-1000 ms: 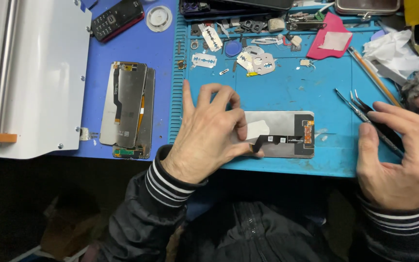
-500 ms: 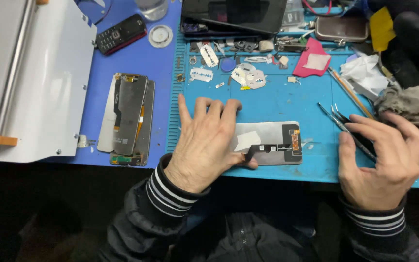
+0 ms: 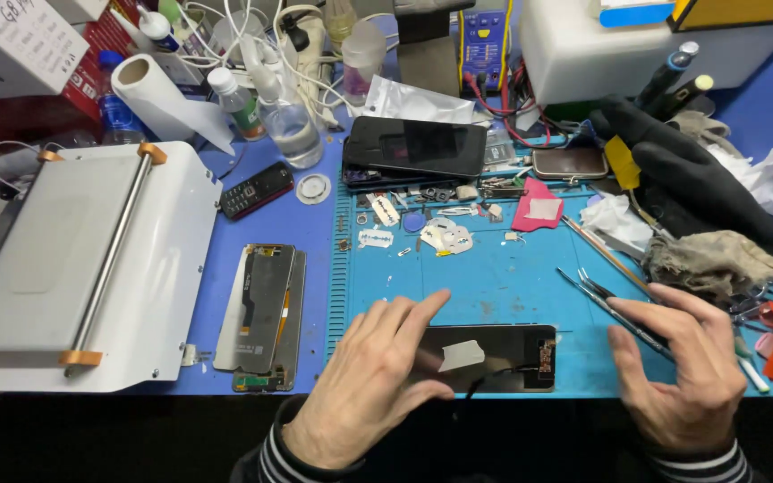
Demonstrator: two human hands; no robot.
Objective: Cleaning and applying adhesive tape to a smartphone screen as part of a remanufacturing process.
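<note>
My left hand point(image 3: 364, 385) lies flat on the left part of an opened phone panel point(image 3: 512, 356), a dark rectangle with a pale sticker and a small connector at its right end. The panel rests on a blue work mat point(image 3: 494, 277) near the front edge. My right hand point(image 3: 686, 367) sits to the right of the panel and holds black tweezers point(image 3: 606, 300), their tips pointing up and left over the mat.
A white machine with a metal roller point(image 3: 91, 268) stands at left. Beside it lie a detached screen assembly point(image 3: 263, 317) and a small black phone point(image 3: 257, 190). A dark smartphone point(image 3: 415, 148), loose small parts point(image 3: 440, 234), black gloves point(image 3: 700, 183), rags and bottles crowd the back.
The view has tilted up, showing more of the cluttered back of the bench. My left hand has slid slightly left off the panel's middle. My right hand still holds the tweezers.
</note>
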